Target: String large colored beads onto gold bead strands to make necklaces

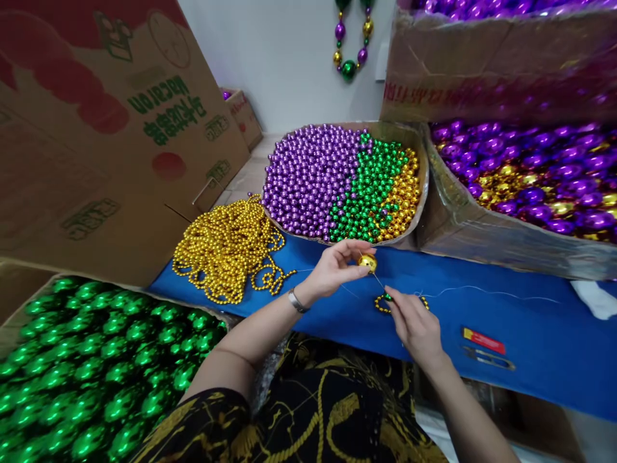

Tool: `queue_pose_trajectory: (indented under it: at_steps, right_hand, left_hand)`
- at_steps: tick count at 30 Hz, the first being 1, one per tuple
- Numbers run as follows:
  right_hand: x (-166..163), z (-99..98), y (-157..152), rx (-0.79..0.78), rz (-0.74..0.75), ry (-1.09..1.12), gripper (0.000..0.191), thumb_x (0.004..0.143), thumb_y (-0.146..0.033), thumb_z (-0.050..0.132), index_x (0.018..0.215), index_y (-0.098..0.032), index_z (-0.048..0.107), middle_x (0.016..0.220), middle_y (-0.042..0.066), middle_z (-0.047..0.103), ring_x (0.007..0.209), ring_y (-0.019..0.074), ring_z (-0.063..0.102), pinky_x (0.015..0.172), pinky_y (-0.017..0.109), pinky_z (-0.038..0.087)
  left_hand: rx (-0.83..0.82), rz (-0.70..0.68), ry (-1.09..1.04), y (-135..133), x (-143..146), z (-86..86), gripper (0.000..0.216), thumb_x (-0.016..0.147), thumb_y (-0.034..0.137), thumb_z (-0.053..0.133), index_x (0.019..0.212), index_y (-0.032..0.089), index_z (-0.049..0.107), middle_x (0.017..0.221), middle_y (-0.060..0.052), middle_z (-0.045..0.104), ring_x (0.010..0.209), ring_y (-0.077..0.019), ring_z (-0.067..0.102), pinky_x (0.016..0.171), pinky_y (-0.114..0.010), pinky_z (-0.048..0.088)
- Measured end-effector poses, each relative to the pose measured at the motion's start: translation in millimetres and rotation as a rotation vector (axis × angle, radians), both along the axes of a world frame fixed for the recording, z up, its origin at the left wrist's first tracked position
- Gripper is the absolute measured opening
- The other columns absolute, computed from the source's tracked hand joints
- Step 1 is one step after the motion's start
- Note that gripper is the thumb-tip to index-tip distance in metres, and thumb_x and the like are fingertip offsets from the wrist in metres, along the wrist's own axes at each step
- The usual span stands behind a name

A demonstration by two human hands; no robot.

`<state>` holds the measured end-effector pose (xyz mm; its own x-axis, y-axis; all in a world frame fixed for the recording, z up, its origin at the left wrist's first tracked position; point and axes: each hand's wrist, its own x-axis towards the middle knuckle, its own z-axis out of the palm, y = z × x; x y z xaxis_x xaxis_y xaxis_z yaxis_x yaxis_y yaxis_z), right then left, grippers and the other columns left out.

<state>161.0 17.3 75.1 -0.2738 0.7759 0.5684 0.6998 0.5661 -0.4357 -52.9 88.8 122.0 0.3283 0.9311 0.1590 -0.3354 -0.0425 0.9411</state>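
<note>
The left hand (332, 267) has its grip clamped on the gold bead (367, 262), the right hand (415, 326) pinched on the needle (379, 281) — I'd steady the bead and feed straight.

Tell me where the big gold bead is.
In the head view, centre frame: the gold bead is pinched in the left hand over the blue cloth, just in front of the tray of mixed beads and above the right hand.

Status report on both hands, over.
Left hand pinches shiny round gold bead. Right hand holds thin needle below it. Short gold-green bead strand lies close.
</note>
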Motion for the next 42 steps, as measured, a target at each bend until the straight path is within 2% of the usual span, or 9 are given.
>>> queue_pose_trajectory:
  at_steps: [11,16,19,22,26,29,32,36,42]
  right_hand:
    - [-9.6,-9.6,6.9,-0.147,-0.101,0.157,0.039,0.095,-0.030,0.054,0.133,-0.020,0.053,0.088,0.003,0.072,0.073,0.0139,0.070,0.072,0.025,0.058]
    - [-6.6,-10.3,6.7,-0.186,-0.204,0.232,0.040,0.093,-0.034,0.059,0.131,-0.021,0.054,0.087,0.001,0.072,0.072,0.0133,0.070,0.071,0.025,0.057]
    - [-6.6,-10.2,7.3,-0.187,-0.167,0.199,0.035,0.094,-0.031,0.058,0.127,-0.021,0.057,0.086,0.001,0.072,0.073,0.0125,0.070,0.074,0.023,0.056]
    - [-4.3,-14.5,9.2,-0.176,-0.143,0.168,0.032,0.095,-0.028,0.054,0.126,-0.021,0.058,0.088,0.002,0.071,0.077,0.0126,0.069,0.078,0.024,0.056]
    - [6.7,-26.9,12.5,-0.226,-0.096,0.110,0.040,0.096,-0.025,0.049,0.135,-0.021,0.052,0.098,0.005,0.071,0.085,0.0152,0.070,0.082,0.027,0.057]
    - [14.8,-31.6,15.7,-0.286,-0.093,-0.016,0.048,0.094,-0.021,0.044,0.142,-0.022,0.047,0.112,0.009,0.068,0.094,0.0186,0.070,0.083,0.032,0.058]
    - [13.7,-23.3,20.4,-0.286,-0.142,-0.026,0.046,0.096,-0.022,0.042,0.141,-0.023,0.048,0.119,0.010,0.066,0.102,0.0203,0.068,0.087,0.034,0.057]
    - [-1.0,-4.7,31.3,-0.255,-0.033,0.088,0.036,0.100,-0.030,0.042,0.132,-0.021,0.056,0.119,0.010,0.067,0.108,0.0189,0.066,0.095,0.032,0.054]
    - [-4.3,-8.4,43.9,-0.307,0.020,0.188,0.028,0.100,-0.035,0.042,0.104,-0.020,0.066,0.092,0.006,0.072,0.080,0.0160,0.069,0.076,0.028,0.055]
  left_hand:
    - [0.039,-0.081,0.243,-6.7,3.1,-4.7,0.047,0.075,0.028,0.079,0.118,0.020,0.063,0.125,-0.013,0.065,0.102,-0.0195,0.066,0.084,-0.034,0.058]
    - [0.155,0.173,0.348,9.8,-15.0,13.9,0.030,0.088,0.034,0.066,0.114,0.019,0.067,0.110,-0.010,0.071,0.100,-0.0184,0.067,0.088,-0.035,0.055]
    - [0.151,0.047,0.364,12.4,-9.6,16.3,0.039,0.086,0.035,0.068,0.122,0.020,0.064,0.113,-0.010,0.070,0.095,-0.0172,0.066,0.079,-0.031,0.056]
    - [0.140,-0.044,0.352,7.4,8.6,3.5,0.032,0.085,0.036,0.068,0.111,0.018,0.069,0.109,-0.010,0.070,0.089,-0.0158,0.066,0.074,-0.027,0.056]
    - [0.265,0.089,0.442,3.5,29.4,-23.0,0.020,0.088,0.034,0.065,0.090,0.016,0.072,0.096,-0.009,0.070,0.088,-0.0153,0.066,0.074,-0.026,0.055]
    - [0.383,0.142,0.558,4.3,34.2,-31.5,0.017,0.089,0.031,0.065,0.087,0.016,0.073,0.089,-0.007,0.071,0.079,-0.0135,0.065,0.068,-0.025,0.053]
    - [0.439,0.165,0.609,4.6,32.6,-22.8,0.017,0.091,0.029,0.062,0.091,0.016,0.073,0.086,-0.006,0.072,0.074,-0.0125,0.065,0.067,-0.025,0.053]
    - [0.443,0.193,0.530,7.1,31.1,-2.0,0.016,0.091,0.030,0.062,0.093,0.016,0.071,0.088,-0.006,0.074,0.077,-0.0125,0.067,0.069,-0.025,0.055]
    - [0.195,0.086,0.317,12.0,34.2,0.0,0.019,0.089,0.032,0.064,0.091,0.014,0.068,0.081,-0.005,0.072,0.071,-0.0117,0.069,0.065,-0.023,0.058]
